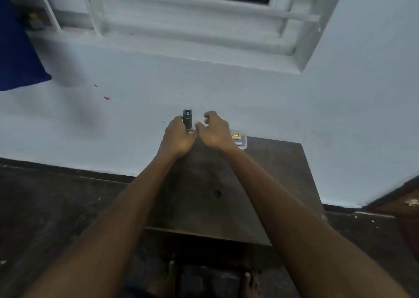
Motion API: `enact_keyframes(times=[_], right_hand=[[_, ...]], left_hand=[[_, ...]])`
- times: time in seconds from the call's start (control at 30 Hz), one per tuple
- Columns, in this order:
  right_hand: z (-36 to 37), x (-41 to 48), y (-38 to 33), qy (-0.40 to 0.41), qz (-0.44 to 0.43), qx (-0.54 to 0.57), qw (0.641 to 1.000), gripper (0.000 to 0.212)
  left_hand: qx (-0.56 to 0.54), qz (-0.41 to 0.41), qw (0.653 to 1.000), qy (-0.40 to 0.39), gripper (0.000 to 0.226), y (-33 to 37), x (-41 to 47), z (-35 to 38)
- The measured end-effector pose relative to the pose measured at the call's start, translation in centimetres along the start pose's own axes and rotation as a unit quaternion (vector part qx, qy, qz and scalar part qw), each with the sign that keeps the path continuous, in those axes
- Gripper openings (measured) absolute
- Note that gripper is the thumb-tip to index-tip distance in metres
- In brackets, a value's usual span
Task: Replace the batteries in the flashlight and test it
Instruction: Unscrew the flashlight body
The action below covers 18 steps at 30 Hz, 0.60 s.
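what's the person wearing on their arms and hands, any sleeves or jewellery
Both forearms are bare, with no sleeves, watch or gloves in view. The left hand has a thin silver-coloured ring on one of its fingers. The right hand shows no ring or other item.

So the surface here is a small dark brown wooden table (260,184) pushed up against a pale blue wall, with a dark round spot near the middle of the top. At its far right corner sits a small clear plastic box (242,141) with batteries in it, one of them yellow (235,136).
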State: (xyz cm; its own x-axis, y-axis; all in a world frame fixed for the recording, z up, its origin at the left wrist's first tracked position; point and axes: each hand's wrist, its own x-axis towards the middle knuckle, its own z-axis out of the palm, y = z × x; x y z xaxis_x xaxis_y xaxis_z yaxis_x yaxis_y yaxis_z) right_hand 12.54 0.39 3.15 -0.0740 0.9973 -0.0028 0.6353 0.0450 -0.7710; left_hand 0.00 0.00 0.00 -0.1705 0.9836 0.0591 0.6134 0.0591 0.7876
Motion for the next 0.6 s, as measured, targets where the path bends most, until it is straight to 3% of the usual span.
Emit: enact_keyframes(times=[0.17,0.43,0.53,0.6], right_hand=[[1.3,1.5,-1.1,-0.040,-0.045,0.022,0.998,0.046],[-0.7,-1.1,1.3,0.075,-0.019,0.068,0.995,0.020],[-2.5,-3.4,2.9,0.120,0.049,0.165,0.978,0.020],[-3.6,-5.3,3.9,0.142,0.092,0.287,0.943,0.018]], left_hand=[[0.008,0.010,1.000,0.004,0.027,-0.5,1.4,0.9],[-0.033,0.161,0.986,0.013,0.030,0.4,-2.2,1.1],[-0.071,0.106,0.992,0.014,0.046,0.9,-4.0,1.5],[-0.174,0.050,0.984,0.006,0.047,1.3,-5.5,2.0]])
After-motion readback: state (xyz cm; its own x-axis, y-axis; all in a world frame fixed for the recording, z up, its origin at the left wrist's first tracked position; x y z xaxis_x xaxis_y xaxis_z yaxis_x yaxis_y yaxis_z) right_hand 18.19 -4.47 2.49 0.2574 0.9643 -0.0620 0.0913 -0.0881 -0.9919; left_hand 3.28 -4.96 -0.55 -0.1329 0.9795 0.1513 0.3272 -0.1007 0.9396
